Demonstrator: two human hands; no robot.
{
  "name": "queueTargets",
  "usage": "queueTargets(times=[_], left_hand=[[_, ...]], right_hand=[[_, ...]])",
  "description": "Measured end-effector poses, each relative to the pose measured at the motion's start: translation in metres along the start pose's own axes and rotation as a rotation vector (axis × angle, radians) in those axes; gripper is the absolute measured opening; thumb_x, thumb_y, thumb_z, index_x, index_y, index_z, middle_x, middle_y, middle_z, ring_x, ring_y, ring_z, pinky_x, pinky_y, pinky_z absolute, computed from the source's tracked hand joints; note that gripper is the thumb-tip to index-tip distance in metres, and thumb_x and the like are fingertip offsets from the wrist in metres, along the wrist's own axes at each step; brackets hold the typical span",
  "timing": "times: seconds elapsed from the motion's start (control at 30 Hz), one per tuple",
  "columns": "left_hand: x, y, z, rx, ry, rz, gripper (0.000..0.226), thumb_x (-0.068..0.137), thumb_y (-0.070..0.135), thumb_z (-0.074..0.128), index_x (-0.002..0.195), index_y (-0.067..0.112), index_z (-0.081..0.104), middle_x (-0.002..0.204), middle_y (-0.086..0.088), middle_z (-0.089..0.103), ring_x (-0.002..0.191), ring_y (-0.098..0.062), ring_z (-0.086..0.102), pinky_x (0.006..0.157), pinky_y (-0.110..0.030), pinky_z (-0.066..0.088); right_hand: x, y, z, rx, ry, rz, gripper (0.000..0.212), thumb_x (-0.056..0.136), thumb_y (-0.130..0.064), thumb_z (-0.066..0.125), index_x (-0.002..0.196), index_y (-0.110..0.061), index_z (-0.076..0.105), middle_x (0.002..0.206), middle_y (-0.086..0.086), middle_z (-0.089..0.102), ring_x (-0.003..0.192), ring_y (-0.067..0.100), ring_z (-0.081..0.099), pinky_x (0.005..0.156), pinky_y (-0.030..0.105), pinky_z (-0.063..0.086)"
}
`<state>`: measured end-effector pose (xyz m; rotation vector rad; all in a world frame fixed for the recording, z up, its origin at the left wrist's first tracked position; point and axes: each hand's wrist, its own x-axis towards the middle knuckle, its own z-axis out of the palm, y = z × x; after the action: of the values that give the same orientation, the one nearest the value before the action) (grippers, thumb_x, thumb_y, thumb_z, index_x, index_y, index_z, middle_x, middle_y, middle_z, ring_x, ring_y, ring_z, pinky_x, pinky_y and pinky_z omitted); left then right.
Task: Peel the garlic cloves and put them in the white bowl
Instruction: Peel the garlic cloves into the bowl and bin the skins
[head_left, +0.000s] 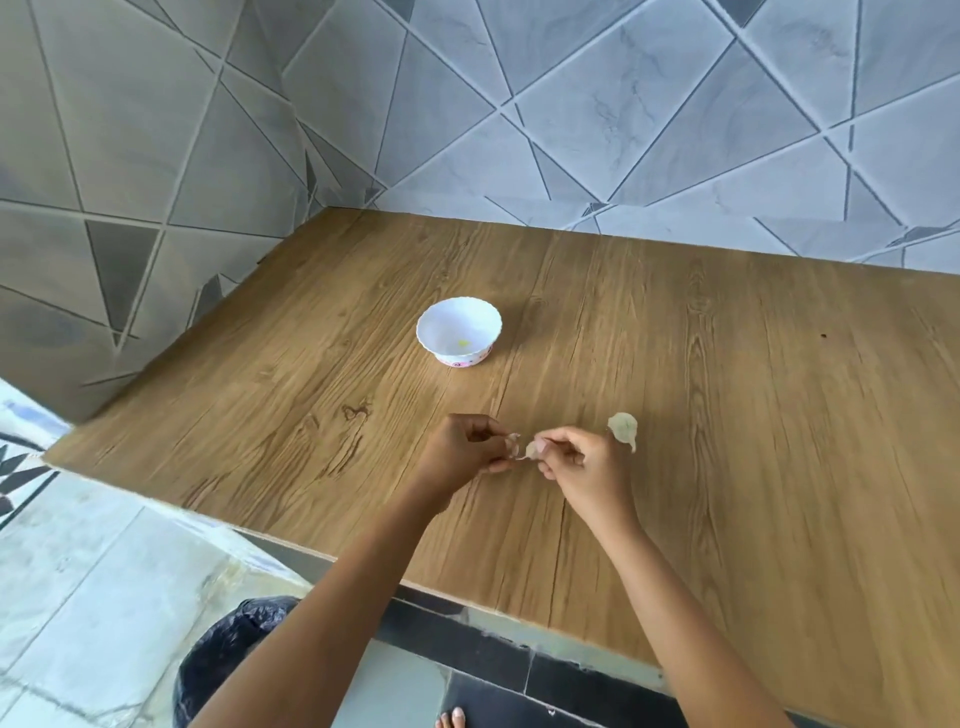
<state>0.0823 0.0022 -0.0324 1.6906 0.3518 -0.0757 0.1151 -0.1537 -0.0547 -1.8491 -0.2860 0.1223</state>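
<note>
Pinching one clove (532, 450) between them, the left hand (460, 452) and right hand (584, 467) meet over the counter (727, 415), fingers curled tight on it. A second clove (623, 429) lies just beside the right hand. The bowl (459, 329) stands farther back, well apart from both hands.

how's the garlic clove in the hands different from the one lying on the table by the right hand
The held clove is pinched between the fingers of the left hand and right hand; the loose clove lies on the table, gripped by neither. The held clove is mostly hidden, only a small pale bit showing; the loose clove shows whole, tapering to a point. Both are pale, and neither is in the white bowl.
</note>
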Motion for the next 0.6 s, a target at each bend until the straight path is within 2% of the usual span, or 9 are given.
queueTargets(times=[0.07, 0.17, 0.27, 0.37, 0.47, 0.53, 0.6], left_hand=[[-0.003, -0.008, -0.010, 0.209, 0.002, 0.088, 0.005, 0.083, 0.005, 0.068, 0.083, 0.005, 0.073, 0.078, -0.016, 0.070, 0.069, -0.018, 0.062, 0.075, -0.036, 0.054], [-0.004, -0.009, -0.020, 0.536, -0.069, 0.265, 0.006, 0.081, 0.015, 0.071, 0.085, 0.014, 0.076, 0.076, 0.005, 0.069, 0.066, -0.003, 0.058, 0.070, -0.023, 0.049], [-0.001, -0.002, -0.029, 0.675, -0.080, 0.301, 0.012, 0.080, 0.018, 0.070, 0.091, 0.020, 0.076, 0.083, 0.012, 0.066, 0.071, 0.000, 0.057, 0.068, -0.019, 0.049], [-0.004, 0.002, -0.033, 0.516, -0.092, 0.266, 0.010, 0.087, 0.017, 0.065, 0.085, 0.014, 0.075, 0.074, 0.013, 0.068, 0.061, 0.006, 0.056, 0.063, -0.012, 0.042], [-0.012, 0.010, -0.033, 0.318, -0.189, 0.154, 0.013, 0.088, 0.019, 0.066, 0.084, 0.009, 0.072, 0.072, -0.003, 0.070, 0.062, -0.005, 0.060, 0.059, -0.019, 0.048], [-0.017, 0.013, -0.033, 0.170, -0.230, 0.084, 0.011, 0.087, 0.014, 0.067, 0.089, 0.004, 0.071, 0.077, -0.010, 0.070, 0.065, -0.011, 0.061, 0.059, -0.018, 0.051], [-0.019, 0.016, -0.033, 0.061, -0.246, 0.029, 0.011, 0.085, 0.010, 0.069, 0.092, 0.002, 0.071, 0.078, -0.010, 0.070, 0.067, -0.012, 0.063, 0.062, -0.017, 0.053]], right_hand=[[-0.008, 0.001, 0.008, 0.025, 0.013, 0.046, 0.023, 0.089, -0.004, 0.060, 0.078, -0.023, 0.067, 0.074, -0.007, 0.069, 0.065, 0.010, 0.065, 0.068, 0.029, 0.056], [-0.017, -0.001, 0.017, 0.105, 0.061, 0.116, 0.014, 0.089, -0.003, 0.061, 0.086, -0.014, 0.070, 0.075, 0.001, 0.070, 0.068, 0.014, 0.067, 0.067, 0.024, 0.056], [-0.025, -0.008, 0.024, 0.248, 0.134, 0.174, 0.011, 0.087, -0.001, 0.064, 0.088, -0.010, 0.070, 0.075, 0.004, 0.071, 0.067, 0.011, 0.068, 0.065, 0.020, 0.055], [-0.032, -0.016, 0.030, 0.414, 0.186, 0.219, 0.014, 0.085, 0.002, 0.065, 0.085, -0.011, 0.070, 0.076, 0.003, 0.073, 0.071, 0.011, 0.070, 0.064, 0.018, 0.054], [-0.039, -0.021, 0.037, 0.538, 0.204, 0.245, 0.014, 0.085, 0.001, 0.065, 0.086, -0.012, 0.070, 0.077, 0.002, 0.073, 0.075, 0.011, 0.070, 0.066, 0.017, 0.053], [-0.041, -0.022, 0.039, 0.497, 0.211, 0.218, 0.014, 0.085, -0.001, 0.066, 0.086, -0.015, 0.070, 0.076, -0.002, 0.073, 0.072, 0.006, 0.067, 0.064, 0.016, 0.051], [-0.042, -0.021, 0.039, 0.398, 0.218, 0.178, 0.016, 0.084, -0.004, 0.068, 0.086, -0.020, 0.071, 0.076, -0.006, 0.072, 0.070, 0.003, 0.064, 0.062, 0.015, 0.050]])
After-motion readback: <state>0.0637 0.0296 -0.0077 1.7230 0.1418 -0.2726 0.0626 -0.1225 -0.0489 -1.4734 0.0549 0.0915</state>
